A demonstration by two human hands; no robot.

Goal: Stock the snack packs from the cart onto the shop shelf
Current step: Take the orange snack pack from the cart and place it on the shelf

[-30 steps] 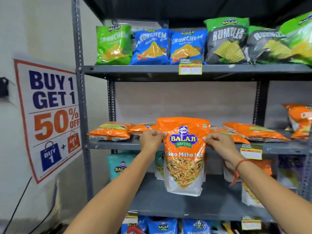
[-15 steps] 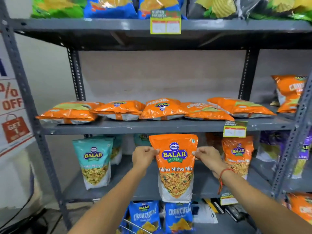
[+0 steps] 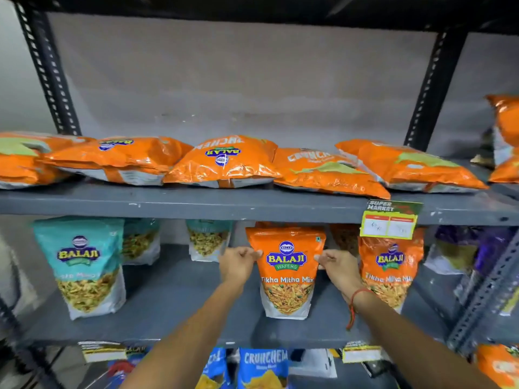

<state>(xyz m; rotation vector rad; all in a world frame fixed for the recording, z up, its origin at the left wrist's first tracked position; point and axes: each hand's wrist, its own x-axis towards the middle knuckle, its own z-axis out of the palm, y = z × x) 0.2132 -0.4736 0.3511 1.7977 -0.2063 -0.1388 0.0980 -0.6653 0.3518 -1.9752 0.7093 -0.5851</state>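
Note:
An orange Balaji Tikha Mitha Mix pack (image 3: 286,279) stands upright on the lower grey shelf (image 3: 174,301), its base on or just above the shelf board. My left hand (image 3: 237,263) pinches its upper left edge and my right hand (image 3: 337,266) pinches its upper right edge. A second pack of the same kind (image 3: 390,270) stands just to its right. The cart is not in view.
Teal Balaji packs (image 3: 84,268) stand on the left of the same shelf, with more behind. Orange packs (image 3: 224,161) lie flat on the shelf above, whose front edge carries a price tag (image 3: 390,221). Blue Crunchem packs (image 3: 262,367) sit below. A slotted upright (image 3: 483,293) stands on the right.
Both hands carried the orange pack down from in front of the middle shelf and forward under it onto the lower shelf. The view dropped and moved closer to the rack.

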